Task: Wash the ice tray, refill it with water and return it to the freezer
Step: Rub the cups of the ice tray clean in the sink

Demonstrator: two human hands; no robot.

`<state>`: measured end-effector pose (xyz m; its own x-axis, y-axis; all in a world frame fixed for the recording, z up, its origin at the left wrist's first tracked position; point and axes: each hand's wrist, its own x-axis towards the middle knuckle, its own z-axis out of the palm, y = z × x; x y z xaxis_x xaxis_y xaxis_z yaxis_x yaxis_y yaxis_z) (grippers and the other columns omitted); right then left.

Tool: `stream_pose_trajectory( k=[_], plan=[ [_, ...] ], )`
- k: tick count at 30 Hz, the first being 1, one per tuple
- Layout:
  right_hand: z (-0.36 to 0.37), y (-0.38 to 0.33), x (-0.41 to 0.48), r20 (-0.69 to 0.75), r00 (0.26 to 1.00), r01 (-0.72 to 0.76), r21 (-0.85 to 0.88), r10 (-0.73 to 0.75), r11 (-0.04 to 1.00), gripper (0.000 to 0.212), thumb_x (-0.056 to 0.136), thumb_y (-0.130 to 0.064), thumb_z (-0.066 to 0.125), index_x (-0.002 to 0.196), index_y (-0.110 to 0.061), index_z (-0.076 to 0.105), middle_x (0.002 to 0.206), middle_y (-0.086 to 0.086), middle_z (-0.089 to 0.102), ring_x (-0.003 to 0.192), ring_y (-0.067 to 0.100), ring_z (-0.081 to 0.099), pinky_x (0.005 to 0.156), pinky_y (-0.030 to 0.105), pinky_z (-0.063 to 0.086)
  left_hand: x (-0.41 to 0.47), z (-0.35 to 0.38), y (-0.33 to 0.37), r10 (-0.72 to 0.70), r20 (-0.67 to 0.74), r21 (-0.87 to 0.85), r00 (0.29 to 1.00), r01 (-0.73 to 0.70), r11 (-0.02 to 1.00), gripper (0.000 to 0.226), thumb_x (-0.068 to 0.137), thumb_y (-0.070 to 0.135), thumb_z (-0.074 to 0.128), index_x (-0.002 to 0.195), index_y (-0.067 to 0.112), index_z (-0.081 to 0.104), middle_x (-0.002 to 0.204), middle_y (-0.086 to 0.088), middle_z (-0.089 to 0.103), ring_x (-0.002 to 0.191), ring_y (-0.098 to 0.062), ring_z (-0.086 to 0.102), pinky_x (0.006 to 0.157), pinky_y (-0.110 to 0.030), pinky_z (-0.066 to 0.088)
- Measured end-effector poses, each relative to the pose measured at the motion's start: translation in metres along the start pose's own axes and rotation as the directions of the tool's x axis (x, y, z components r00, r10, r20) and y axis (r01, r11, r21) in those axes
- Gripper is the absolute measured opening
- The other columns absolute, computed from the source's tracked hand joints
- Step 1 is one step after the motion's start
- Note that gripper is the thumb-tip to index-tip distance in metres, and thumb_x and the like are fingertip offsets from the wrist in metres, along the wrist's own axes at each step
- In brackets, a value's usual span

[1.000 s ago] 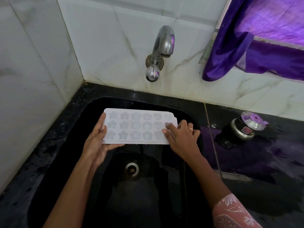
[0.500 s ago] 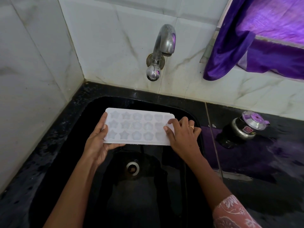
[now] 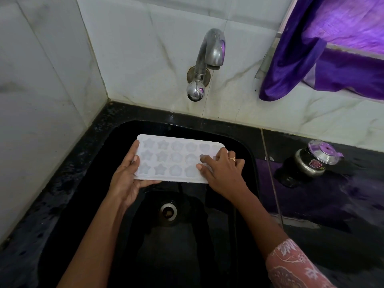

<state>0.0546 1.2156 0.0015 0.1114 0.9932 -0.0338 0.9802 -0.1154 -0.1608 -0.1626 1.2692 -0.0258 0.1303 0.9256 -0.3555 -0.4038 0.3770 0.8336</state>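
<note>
White ice tray [image 3: 172, 159] with star and flower cavities, held level over the black sink [image 3: 89, 183], above the drain [image 3: 168, 212] and below the wall tap [image 3: 207, 59]. Left hand [image 3: 126, 179] grips the tray's left end, thumb on top, fingers underneath. Right hand [image 3: 222, 173] lies on the right end, fingers lightly bent, tips touching the cavities. Steel container [image 3: 311, 161] on the counter at right; purple cloth [image 3: 301, 59] hangs above.

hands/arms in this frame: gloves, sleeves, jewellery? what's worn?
No gloves on either hand. The right hand wears a gold-coloured ring on one finger. The right arm has a pink sleeve with a white floral print, ending above the bare forearm. The left hand and left forearm show no ring, watch or sleeve.
</note>
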Motion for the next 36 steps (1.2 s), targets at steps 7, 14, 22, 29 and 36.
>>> stream_pose_trajectory(
  k=[7,14,22,29,36],
  plan=[
    [0.003,0.005,0.001,-0.025,0.999,-0.027,-0.014,0.027,1.0,0.035,0.095,-0.051,0.033,0.119,-0.033,0.051,0.118,0.005,0.036,0.111,0.023,0.031,0.089,0.039,0.02,0.001,-0.001,0.0,0.014,-0.005,-0.003,1.0,-0.014,1.0,0.035,0.1,0.017,0.036,0.124,0.038,0.051,0.135,0.004,0.048,0.105,-0.019,0.057,0.056,-0.038,0.059],
    [0.001,0.002,0.002,-0.018,0.999,-0.036,-0.04,0.035,0.999,0.041,0.095,-0.053,0.029,0.128,-0.036,0.045,0.121,0.006,0.035,0.113,0.024,0.03,0.09,0.04,0.022,0.001,-0.001,-0.001,0.009,-0.012,-0.01,1.0,-0.009,1.0,0.037,0.1,0.017,0.035,0.129,0.036,0.048,0.129,0.006,0.051,0.103,-0.017,0.058,0.055,-0.038,0.059],
    [0.0,-0.002,0.002,0.001,1.0,-0.019,-0.018,0.019,1.0,0.043,0.093,-0.055,0.029,0.13,-0.037,0.042,0.122,0.005,0.036,0.116,0.024,0.031,0.092,0.041,0.021,0.0,0.002,0.0,0.02,-0.01,-0.012,1.0,-0.02,1.0,0.038,0.1,0.018,0.036,0.133,0.033,0.046,0.131,0.004,0.05,0.102,-0.018,0.058,0.054,-0.037,0.058],
    [-0.003,0.0,0.0,-0.103,0.994,-0.038,0.027,0.04,0.999,0.036,0.095,-0.049,0.035,0.124,-0.034,0.049,0.11,0.003,0.035,0.104,0.022,0.033,0.081,0.034,0.015,0.001,0.001,0.001,0.007,-0.007,-0.001,1.0,-0.007,1.0,0.036,0.1,0.018,0.037,0.129,0.037,0.048,0.133,0.005,0.05,0.11,-0.023,0.056,0.057,-0.039,0.059],
    [-0.008,-0.021,0.005,-0.014,0.996,0.085,-0.004,-0.085,0.996,0.039,0.095,-0.049,0.033,0.13,-0.038,0.044,0.113,0.003,0.035,0.109,0.021,0.032,0.088,0.038,0.02,0.0,0.004,-0.001,0.015,-0.01,0.0,1.0,-0.015,1.0,0.035,0.099,0.019,0.038,0.126,0.038,0.05,0.135,0.005,0.048,0.117,-0.024,0.052,0.061,-0.04,0.059]
  ],
)
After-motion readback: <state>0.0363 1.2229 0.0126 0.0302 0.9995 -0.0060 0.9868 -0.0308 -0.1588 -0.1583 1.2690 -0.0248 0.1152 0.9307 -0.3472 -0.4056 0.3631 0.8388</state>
